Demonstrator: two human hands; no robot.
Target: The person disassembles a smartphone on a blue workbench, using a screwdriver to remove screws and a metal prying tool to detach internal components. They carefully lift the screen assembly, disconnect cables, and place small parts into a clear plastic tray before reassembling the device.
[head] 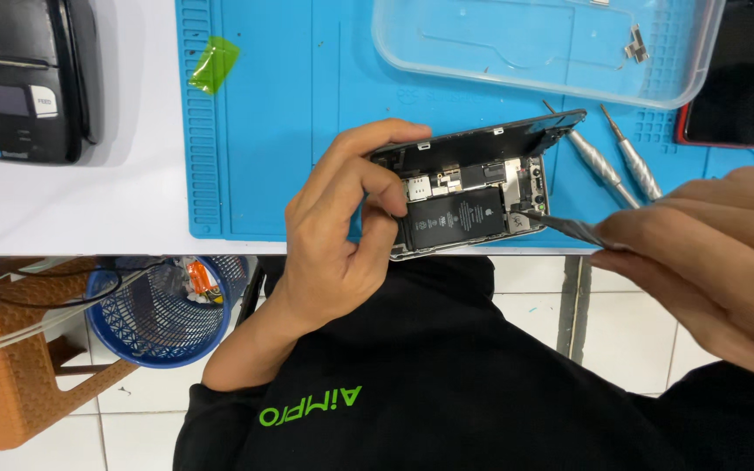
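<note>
The right hand, closest to the camera, pinches a pair of tweezers whose tip touches the parts at the right end of an opened phone. The left hand grips the phone's left end, thumb on the black battery, holding it at the near edge of the blue mat on the white counter. The lifted screen stands tilted behind. Two screwdrivers lie just beside, near a clear plastic tray.

Bright blue mat, a green scrap on it. Black battery, and a blue mesh basket below.
</note>
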